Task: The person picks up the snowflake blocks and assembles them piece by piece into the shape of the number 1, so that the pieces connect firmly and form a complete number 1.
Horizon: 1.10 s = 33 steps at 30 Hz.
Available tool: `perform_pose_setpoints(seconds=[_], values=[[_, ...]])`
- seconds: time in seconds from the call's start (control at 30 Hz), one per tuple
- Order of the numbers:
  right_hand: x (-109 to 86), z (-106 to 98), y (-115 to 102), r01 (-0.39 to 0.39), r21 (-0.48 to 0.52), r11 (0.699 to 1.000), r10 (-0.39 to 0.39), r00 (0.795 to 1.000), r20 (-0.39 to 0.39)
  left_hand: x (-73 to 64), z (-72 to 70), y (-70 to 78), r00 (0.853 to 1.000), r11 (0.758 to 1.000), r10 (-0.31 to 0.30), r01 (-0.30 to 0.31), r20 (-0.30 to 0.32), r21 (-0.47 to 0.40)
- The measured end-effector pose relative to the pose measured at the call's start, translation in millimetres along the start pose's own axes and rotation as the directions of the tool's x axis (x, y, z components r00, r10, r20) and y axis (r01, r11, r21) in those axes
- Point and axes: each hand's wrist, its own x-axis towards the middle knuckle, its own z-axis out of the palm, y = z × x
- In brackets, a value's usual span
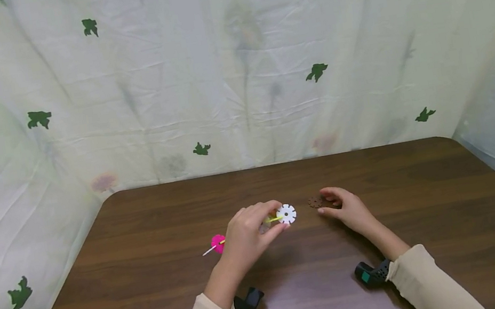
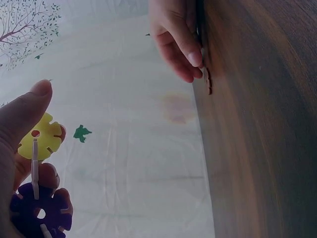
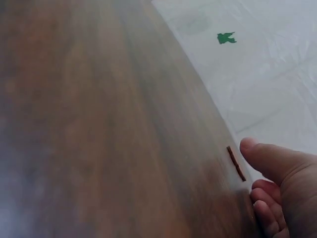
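Observation:
My left hand (image 1: 251,232) grips a chain of notched plastic discs between thumb and fingers. A white disc (image 1: 286,214) faces out at the chain's right end, and a pink disc (image 1: 218,244) shows left of the hand. In the left wrist view, a yellow disc (image 2: 42,136) and a dark purple disc (image 2: 42,210) sit by the palm with a pale connecting piece (image 2: 34,171) between them. A brown notched disc (image 1: 315,202) is at the table, just left of my right hand (image 1: 345,207). Thumb and fingers of that hand are parted beside the disc, seen edge-on in the right wrist view.
The dark brown wooden table (image 1: 152,288) ends at the back against a pale curtain (image 1: 144,84) with green leaf shapes. A black device is strapped at each wrist; the right one (image 1: 372,274) stands low over the tabletop.

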Motion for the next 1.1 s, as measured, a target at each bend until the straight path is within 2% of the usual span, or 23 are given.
perform_pose_setpoints(seconds=[0.27,0.5,0.7,0.93,1.1], values=[[7.1,4.0,-1.8,0.019,-0.083,0.996,-0.02,1.0,-0.007,-0.4,0.8,-0.7,1.0,1.0,0.003,-0.003,-0.006,0.003],[8.5,7.5,-6.4,-0.038,-0.107,0.993,0.037,0.999,-0.008,-0.7,1.5,-0.9,1.0,1.0,0.007,-0.007,-0.005,0.002],[8.8,7.8,-6.6,-0.053,-0.059,0.997,0.05,0.998,-0.048,-0.4,2.0,-0.7,1.0,1.0,0.008,-0.008,0.001,0.008],[9.3,7.0,-8.4,-0.001,0.009,1.0,0.001,0.997,-0.077,-0.5,2.1,-0.4,1.0,1.0,0.013,-0.013,-0.001,0.015],[10.8,3.3,-12.7,0.02,0.107,0.994,-0.01,0.995,-0.098,-0.7,2.4,-0.9,1.0,1.0,0.012,-0.012,-0.002,0.018]])
